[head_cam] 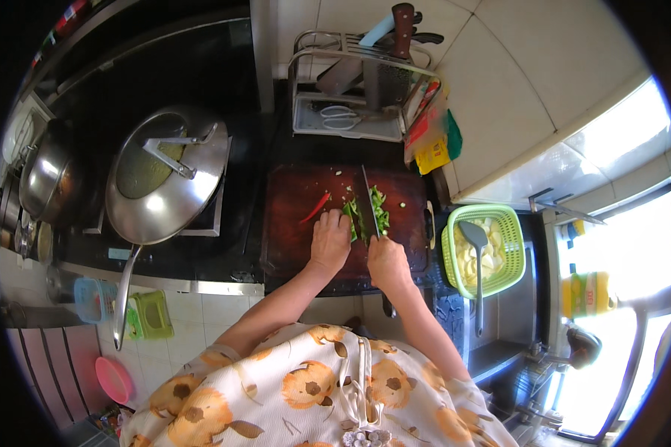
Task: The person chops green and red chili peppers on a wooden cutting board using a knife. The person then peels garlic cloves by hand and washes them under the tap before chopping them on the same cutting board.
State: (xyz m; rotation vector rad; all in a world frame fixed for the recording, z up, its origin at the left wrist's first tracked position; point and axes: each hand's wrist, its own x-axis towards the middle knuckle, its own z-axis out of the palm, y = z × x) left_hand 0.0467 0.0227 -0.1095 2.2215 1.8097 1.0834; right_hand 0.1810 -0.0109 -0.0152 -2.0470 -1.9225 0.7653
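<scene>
My right hand (388,261) grips a kitchen knife (367,202), its broad blade pointing away from me over a dark red-brown cutting board (291,246). Chopped green pepper (379,209) lies to the right of the blade. On the blade's left, my left hand (331,237) has its fingers bent and holds a piece of green pepper (350,221) against the board; its fingertips are partly hidden. A whole red chili (316,208) lies just beyond my left hand. Small pale bits are scattered near the board's far side.
Right of the board, a green plastic basket (452,262) holds pale slices and a grey spatula (477,246), beside the sink (497,318). A lidded pan (195,209) sits on the stove at left, handle past the counter edge. Behind stands a metal knife rack (363,53).
</scene>
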